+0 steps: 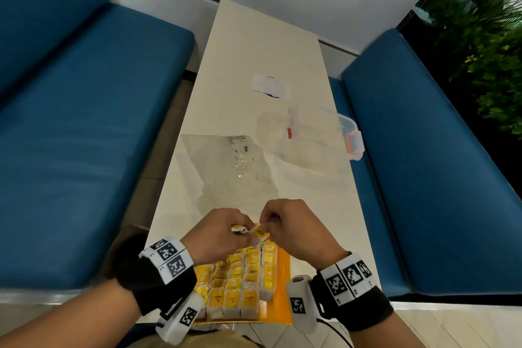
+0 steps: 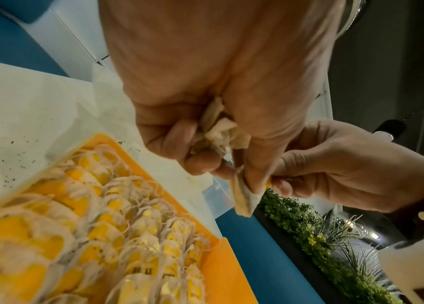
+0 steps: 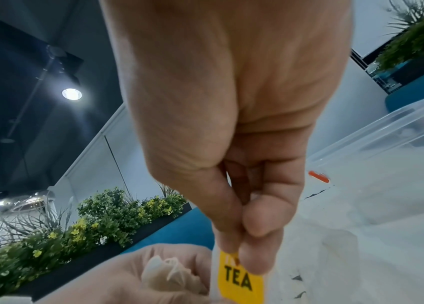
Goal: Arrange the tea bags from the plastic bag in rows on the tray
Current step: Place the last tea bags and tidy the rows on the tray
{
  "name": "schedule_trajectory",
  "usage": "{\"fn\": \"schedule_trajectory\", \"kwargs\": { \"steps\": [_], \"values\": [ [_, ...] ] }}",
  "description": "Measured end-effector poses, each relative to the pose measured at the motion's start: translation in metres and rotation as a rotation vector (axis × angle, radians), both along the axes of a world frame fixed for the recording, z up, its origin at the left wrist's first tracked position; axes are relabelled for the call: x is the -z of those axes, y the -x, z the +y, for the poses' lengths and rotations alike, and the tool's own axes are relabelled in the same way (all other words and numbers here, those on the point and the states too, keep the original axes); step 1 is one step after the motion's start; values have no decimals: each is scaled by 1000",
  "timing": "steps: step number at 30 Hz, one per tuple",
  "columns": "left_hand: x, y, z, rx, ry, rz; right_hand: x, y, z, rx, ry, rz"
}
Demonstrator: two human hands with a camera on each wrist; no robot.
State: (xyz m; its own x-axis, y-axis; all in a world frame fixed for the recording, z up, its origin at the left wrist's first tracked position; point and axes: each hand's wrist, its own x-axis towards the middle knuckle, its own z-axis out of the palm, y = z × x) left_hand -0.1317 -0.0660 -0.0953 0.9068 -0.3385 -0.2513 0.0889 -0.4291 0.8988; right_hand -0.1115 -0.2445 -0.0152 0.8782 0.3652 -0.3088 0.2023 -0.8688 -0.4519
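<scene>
An orange tray [image 1: 284,285] [image 2: 221,265] at the table's near edge carries several rows of tea bags [image 1: 243,277] [image 2: 117,222] with yellow tags. Above its far end both hands meet. My left hand [image 1: 226,232] [image 2: 213,144] clutches a small bunch of tea bags [image 2: 221,131] [image 3: 169,275] in its curled fingers. My right hand [image 1: 285,223] [image 3: 244,242] pinches the yellow tag [image 1: 260,232] [image 3: 239,281], printed TEA, of one tea bag [image 2: 243,197] that hangs between the hands. The clear plastic bag [image 1: 234,167] lies crumpled just beyond the hands.
A clear plastic box [image 1: 319,135] with orange clips stands open at the right of the white table [image 1: 254,51]. A small white packet [image 1: 271,87] lies further back. Blue benches [image 1: 84,121] flank the table on both sides; green plants [image 1: 485,37] stand far right.
</scene>
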Motion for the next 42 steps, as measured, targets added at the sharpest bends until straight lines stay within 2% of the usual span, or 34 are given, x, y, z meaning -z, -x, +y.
{"fn": "schedule_trajectory", "kwargs": {
  "steps": [3, 6, 12, 17, 19, 23, 27, 32, 42],
  "values": [
    [6, 4, 3, 45, -53, -6, 1, 7, -5, -15, 38, 37],
    [13, 4, 17, -3, -120, -6, 3, 15, -11, -79, 153, 99],
    [28, 13, 52, -119, -222, 55, 21, 33, -12, -306, 413, 433],
    [40, 26, 56, -99, -251, 131, 48, 30, -2, -295, 543, 641],
    [43, 28, 56, -113, -213, 145, 57, 28, 2, -303, 588, 633],
    [47, 28, 56, -122, -172, 127, 70, 32, 5, -284, 661, 459],
    [49, 29, 57, -122, -156, 131, 79, 37, 1, -174, 589, 363],
    [50, 29, 57, -118, -139, 131, 70, 46, -7, -125, 484, 235],
    [53, 29, 56, -135, -107, 142, 101, 57, -12, -281, 583, 459]
  ]
}}
